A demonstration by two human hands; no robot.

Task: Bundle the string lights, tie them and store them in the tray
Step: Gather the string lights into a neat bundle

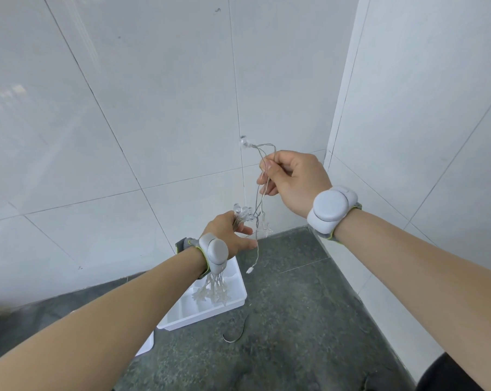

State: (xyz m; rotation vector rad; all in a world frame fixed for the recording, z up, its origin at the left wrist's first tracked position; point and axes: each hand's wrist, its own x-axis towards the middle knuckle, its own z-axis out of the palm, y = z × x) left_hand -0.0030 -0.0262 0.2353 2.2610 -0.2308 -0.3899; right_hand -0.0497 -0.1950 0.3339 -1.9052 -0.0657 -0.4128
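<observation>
Bundling looks mostly done, judging by how things are lying. The left hand (233, 234) is gripping a gathered bunch of the lights (214, 289), fingers curled around the middle of it; clear star bulbs are hanging below the wrist, over the tray (233, 301), and a few more bulbs are poking out above the knuckles. The thumb and forefinger on that hand are sticking out a little, but the rest is closed on the bunch. The right hand (291, 179) is raised higher and to the right, pinching a few thin strands of wire (262, 190) between thumb and fingers, so it is closed on the wire and not loose. A loop of that wire is running up to one bulb (245, 142) near the wall, and the strands are dropping down toward the left hand. One loose end with a small plug (250, 270) is dangling free below both hands, touching nothing. So the last stretch is not yet gathered in. No tie is showing around the bunch; tying looks still to come, and storing after that. The white tray is sitting on the dark floor against the tiled wall, right under the left hand, and I cannot tell whether the hanging stars are touching it. A short curved strip (236, 333) is lying on the floor just beside the tray, possibly the tie, though that is a guess.
</observation>
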